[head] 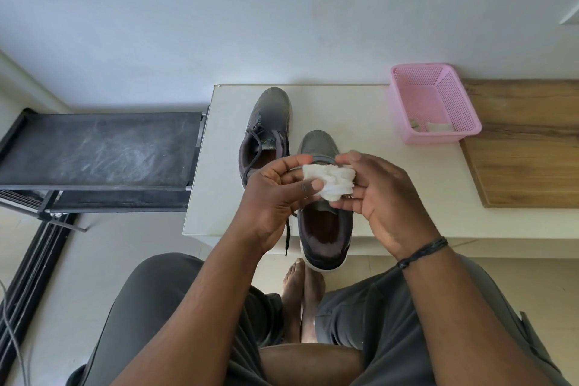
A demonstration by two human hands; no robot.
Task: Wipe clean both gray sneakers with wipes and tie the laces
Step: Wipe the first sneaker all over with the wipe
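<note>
Can't really read any branding here: the gray mesh sneaker on the left (268,131) has a small greenish mark on the tongue lining, but it's too tiny to make out. Container-wise, there's a pink perforated plastic basket (434,102) sitting at the back of the white tabletop (360,122), right by the wall, partly overlapping a wood-grain board (526,147), and inside it are a couple of pale crumpled scraps lying at the bottom near the front wall. Both hands are up over the shoes: the left hand (275,194) and the right hand (379,194) are each curled around a scrunched white wipe (329,180), pinching it between thumb and fingers from either side. Directly under them sits the second gray sneaker with a white sole (324,229), heel hanging over the table's front edge, one dark lace dangling loose down its left side. The other sneaker is further back and to the left, laces also undone. A dark metal-framed rack shelf (100,150) stands to the left of the table.
</note>
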